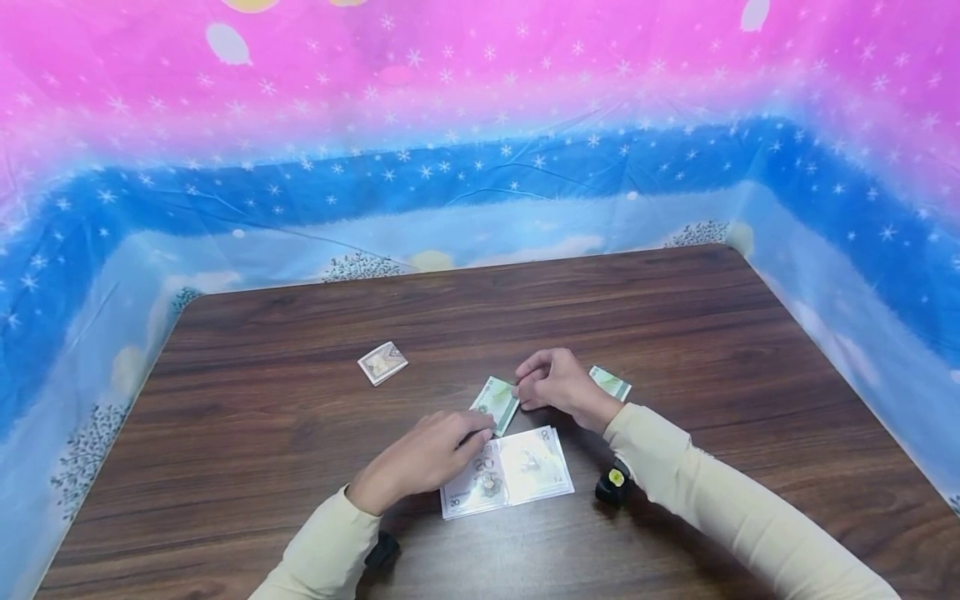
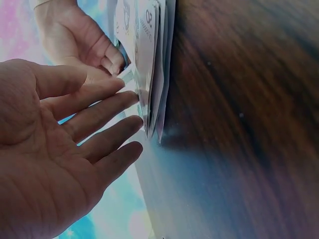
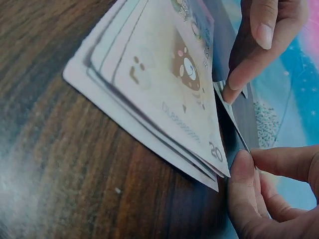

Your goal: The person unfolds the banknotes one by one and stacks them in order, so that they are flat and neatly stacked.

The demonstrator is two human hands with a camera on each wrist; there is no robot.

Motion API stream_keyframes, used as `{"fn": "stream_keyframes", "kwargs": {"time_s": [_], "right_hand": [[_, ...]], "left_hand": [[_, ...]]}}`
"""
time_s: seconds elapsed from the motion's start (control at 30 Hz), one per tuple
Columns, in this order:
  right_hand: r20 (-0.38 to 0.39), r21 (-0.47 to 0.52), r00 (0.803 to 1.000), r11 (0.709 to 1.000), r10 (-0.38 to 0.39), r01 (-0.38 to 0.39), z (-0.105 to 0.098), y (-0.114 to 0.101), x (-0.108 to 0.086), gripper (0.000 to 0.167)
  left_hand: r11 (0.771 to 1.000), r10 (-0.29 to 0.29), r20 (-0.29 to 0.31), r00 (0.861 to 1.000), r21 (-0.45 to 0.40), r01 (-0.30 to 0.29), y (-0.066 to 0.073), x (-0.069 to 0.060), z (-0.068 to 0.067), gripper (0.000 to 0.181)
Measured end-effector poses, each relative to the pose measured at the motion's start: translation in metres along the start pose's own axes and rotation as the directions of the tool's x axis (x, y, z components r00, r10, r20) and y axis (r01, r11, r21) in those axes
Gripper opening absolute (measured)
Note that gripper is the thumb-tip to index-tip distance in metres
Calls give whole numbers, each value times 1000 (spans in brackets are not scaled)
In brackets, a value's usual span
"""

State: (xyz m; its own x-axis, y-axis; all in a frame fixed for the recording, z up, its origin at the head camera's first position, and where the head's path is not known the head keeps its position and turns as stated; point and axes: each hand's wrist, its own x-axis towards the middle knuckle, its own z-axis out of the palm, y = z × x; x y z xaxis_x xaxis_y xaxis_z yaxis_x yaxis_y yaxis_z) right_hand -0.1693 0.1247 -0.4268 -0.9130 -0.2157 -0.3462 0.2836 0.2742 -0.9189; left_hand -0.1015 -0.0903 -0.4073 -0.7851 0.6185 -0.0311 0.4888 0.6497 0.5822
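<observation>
A small stack of pale notes marked 20 (image 1: 534,468) lies on the table in front of the person. Just behind it is a green note (image 1: 495,403); the right hand (image 1: 566,387) pinches its right edge between thumb and finger, clearest in the right wrist view, where the hand (image 3: 274,191) is at the lower right. The left hand (image 1: 427,454) reaches over the stack's left part, its fingertips at the near left end of the green note. In the left wrist view the left hand's (image 2: 65,124) fingers are extended beside the stack (image 2: 149,64).
A folded brownish note (image 1: 383,362) lies farther back on the left of the wooden table (image 1: 262,375). Another green note (image 1: 611,382) is behind the right wrist. A pink and blue snowflake-patterned cloth (image 1: 450,175) hangs around the table's back and sides.
</observation>
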Motion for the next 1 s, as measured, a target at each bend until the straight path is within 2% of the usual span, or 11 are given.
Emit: {"fn": "stream_keyframes", "kwargs": {"time_s": [0.13,0.23,0.43,0.53,0.63,0.7,0.73,0.77,0.87,0.93,1.0], "right_hand": [[-3,2,1000,1000,5,-5,-1,1,1,25],[-14,23,1000,1000,-2,3,-3,-1,-1,26],[-47,79,999,997,-10,14,-5,-8,-6,24],[-58,120,998,992,-23,30,-6,-11,-9,23],[-73,177,996,983,-46,58,-6,-13,-13,25],[-80,219,995,972,-62,78,-6,-15,-15,27],[-82,243,994,966,-72,90,-6,-16,-16,28],[-85,262,993,960,-78,98,-5,-17,-18,28],[-82,305,993,946,-88,109,-3,-19,-23,25],[-76,319,993,942,-87,107,-1,-20,-26,23],[-64,326,995,940,-81,98,1,-21,-29,21]], "left_hand": [[998,-31,-48,998,-47,28,-1,-2,0,22],[993,-89,-130,988,-84,79,-2,-3,-1,29],[969,-226,-276,934,-158,187,-4,-4,-3,25],[954,-267,-331,905,-223,200,-5,-5,-5,23],[923,-307,-347,886,-335,189,-7,-5,-6,23],[870,-339,-327,882,-467,160,-7,-5,-6,25],[828,-357,-307,882,-542,147,-7,-4,-6,26],[779,-376,-286,882,-613,133,-7,-3,-6,27],[597,-436,-202,877,-794,115,-7,-1,-7,32],[499,-476,-154,866,-858,122,-7,1,-8,35],[417,-509,-118,852,-900,125,-6,2,-9,37]]}}
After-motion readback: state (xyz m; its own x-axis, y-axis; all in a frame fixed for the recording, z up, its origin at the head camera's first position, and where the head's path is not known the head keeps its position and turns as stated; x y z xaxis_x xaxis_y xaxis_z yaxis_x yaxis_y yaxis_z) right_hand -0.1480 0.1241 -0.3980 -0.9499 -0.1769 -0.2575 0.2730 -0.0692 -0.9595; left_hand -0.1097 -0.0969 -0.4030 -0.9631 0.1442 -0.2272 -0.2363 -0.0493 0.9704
